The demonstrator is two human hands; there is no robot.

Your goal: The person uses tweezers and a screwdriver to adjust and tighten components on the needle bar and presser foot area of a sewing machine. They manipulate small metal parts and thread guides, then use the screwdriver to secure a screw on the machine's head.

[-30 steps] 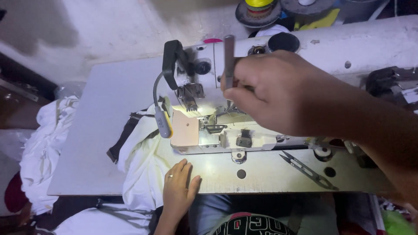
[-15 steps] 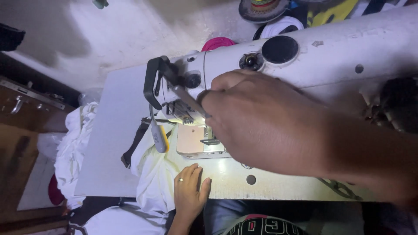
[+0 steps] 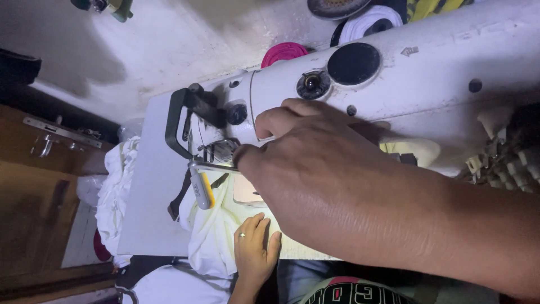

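Observation:
A white sewing machine lies across the grey table. My right hand reaches over it from the right. Its curled fingertips are at the needle and presser-foot area, and the hand hides whatever is between them. My left hand, with a ring on one finger, lies flat on white fabric spread under the needle, at the table's near edge.
A black bracket and a grey and yellow stick-shaped part stick out at the machine's head. A pink spool stands behind the machine. A heap of white cloth hangs off the table's left edge, beside a wooden door.
My right hand has moved left along the machine, from near its top to the needle area, and now fills more of the view. My left hand stays flat on the fabric.

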